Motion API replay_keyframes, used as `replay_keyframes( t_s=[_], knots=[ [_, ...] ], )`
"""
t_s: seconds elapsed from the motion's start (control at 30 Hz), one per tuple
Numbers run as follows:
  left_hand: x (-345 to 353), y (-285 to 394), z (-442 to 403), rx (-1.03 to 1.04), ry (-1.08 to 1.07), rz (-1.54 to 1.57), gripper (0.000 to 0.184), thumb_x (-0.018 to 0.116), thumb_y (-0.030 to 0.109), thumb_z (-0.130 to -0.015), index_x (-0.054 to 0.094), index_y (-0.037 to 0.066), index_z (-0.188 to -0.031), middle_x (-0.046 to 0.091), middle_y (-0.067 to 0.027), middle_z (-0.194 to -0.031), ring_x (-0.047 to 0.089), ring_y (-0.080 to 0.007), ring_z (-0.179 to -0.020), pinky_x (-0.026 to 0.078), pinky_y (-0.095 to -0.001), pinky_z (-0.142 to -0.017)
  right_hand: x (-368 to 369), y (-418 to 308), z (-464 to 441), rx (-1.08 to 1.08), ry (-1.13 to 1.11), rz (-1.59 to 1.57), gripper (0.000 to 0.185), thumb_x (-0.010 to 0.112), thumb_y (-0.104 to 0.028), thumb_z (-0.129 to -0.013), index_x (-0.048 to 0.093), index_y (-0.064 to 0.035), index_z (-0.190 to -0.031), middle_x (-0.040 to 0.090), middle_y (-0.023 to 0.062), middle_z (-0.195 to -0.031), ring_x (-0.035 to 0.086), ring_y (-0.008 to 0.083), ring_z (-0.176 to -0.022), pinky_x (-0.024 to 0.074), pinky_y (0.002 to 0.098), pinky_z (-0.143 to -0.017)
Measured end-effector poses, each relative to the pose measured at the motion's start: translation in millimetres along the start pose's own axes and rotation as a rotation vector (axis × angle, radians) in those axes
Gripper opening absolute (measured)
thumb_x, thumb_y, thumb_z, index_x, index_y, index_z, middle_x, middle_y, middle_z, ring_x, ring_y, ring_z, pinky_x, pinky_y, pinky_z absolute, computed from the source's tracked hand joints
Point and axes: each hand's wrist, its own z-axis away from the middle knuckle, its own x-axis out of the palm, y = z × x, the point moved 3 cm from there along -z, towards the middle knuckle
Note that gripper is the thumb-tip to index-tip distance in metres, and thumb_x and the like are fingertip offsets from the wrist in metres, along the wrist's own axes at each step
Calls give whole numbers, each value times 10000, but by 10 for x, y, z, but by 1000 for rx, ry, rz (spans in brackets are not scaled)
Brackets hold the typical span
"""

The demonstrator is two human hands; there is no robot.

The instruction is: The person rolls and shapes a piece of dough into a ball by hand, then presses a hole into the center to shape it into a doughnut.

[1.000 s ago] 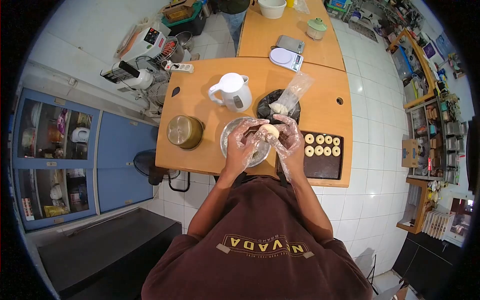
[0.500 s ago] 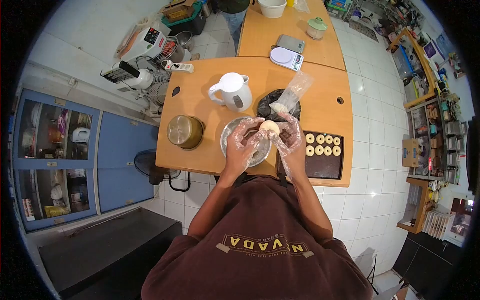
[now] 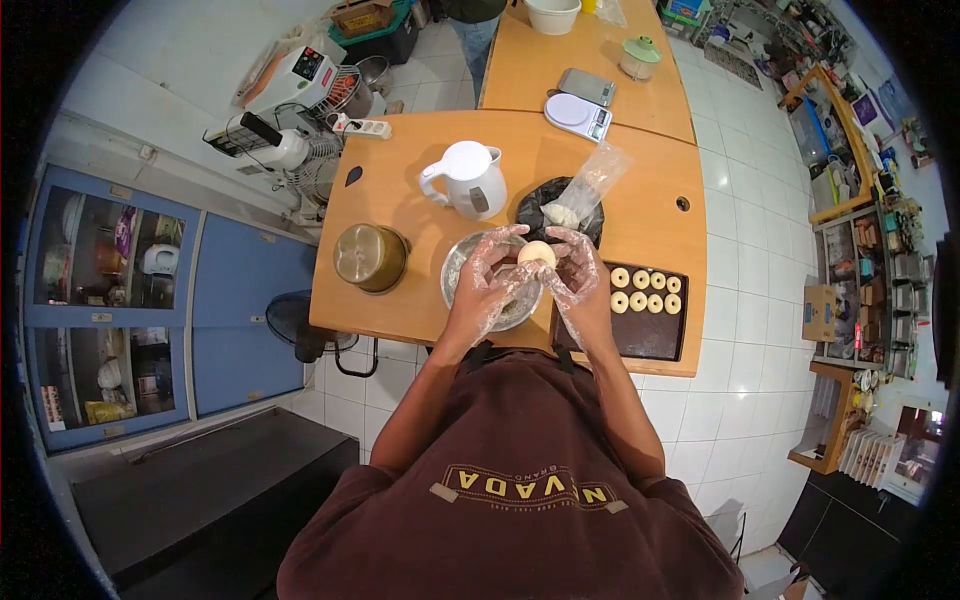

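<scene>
A pale round piece of dough [image 3: 537, 252] is held between my two flour-coated hands, above the right rim of a metal bowl [image 3: 452, 262]. My left hand [image 3: 487, 280] has its fingers curled at the dough's left side, the thumb against its lower edge. From the other side, my right hand [image 3: 582, 280] grips it with thumb and fingers. Right of my hands lies a dark baking tray [image 3: 645, 340] with two rows of ring-shaped dough pieces [image 3: 639, 301]. Part of the bowl and the tray's left end are hidden by my hands.
Beyond my hands are a black plastic bag [image 3: 538, 200] and a clear bag of white powder [image 3: 590, 190]. A white electric kettle [image 3: 476, 185] and an upturned-looking metal pot [image 3: 368, 257] stand left. Scales [image 3: 578, 115] lie farther back. Another person's legs [image 3: 475, 50] show behind the table.
The fingers of both hands have shifted slightly around the dough, which stays in nearly the same place. The camera view has moved a little.
</scene>
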Motion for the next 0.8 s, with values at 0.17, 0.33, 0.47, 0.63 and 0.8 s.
replay_keyframes(
  t_s=[0.17, 0.33, 0.47, 0.63, 0.8],
  knots=[
    [-19, -42, -14, 35, -45, -64, 539, 633, -31, -981, 464, 18, -1491, 593, -110, -1300, 569, -156, -1228, 490, -319, -1038, 5, -78, -17, 20, -51, 27, 508, 763, 3, -920, 561, -25, -1385, 652, 31, -1040, 633, 89, -974, 538, 261, -864],
    [-7, 13, -28, 39, -83, -165, 532, 634, -12, -993, 463, 33, -1495, 612, -102, -1245, 590, -161, -1180, 471, -325, -1043, -38, 7, -39, -35, -2, 6, 485, 730, 23, -944, 560, -31, -1395, 658, 24, -1040, 647, 92, -1004, 527, 254, -884],
    [24, 80, -7, 6, -69, -148, 535, 650, 27, -1001, 457, 43, -1500, 624, -97, -1209, 602, -161, -1148, 474, -326, -1027, -14, 28, -25, 16, 40, -26, 475, 719, 31, -946, 560, -26, -1390, 653, 24, -1037, 651, 95, -988, 533, 256, -890],
    [30, -7, -101, 12, -51, -40, 558, 650, 47, -1003, 437, 46, -1519, 620, -89, -1191, 600, -151, -1119, 482, -313, -990, -13, 77, -15, 17, 33, -10, 491, 731, 15, -924, 559, -29, -1382, 657, 43, -1042, 636, 100, -958, 537, 274, -862],
    [37, -35, -124, 3, -75, -40, 583, 617, 7, -986, 422, 43, -1534, 623, -93, -1194, 602, -153, -1120, 477, -317, -1000, 16, -47, -33, -36, 10, 103, 510, 762, -27, -915, 557, -33, -1382, 658, 49, -1039, 637, 109, -956, 530, 284, -857]
  ],
)
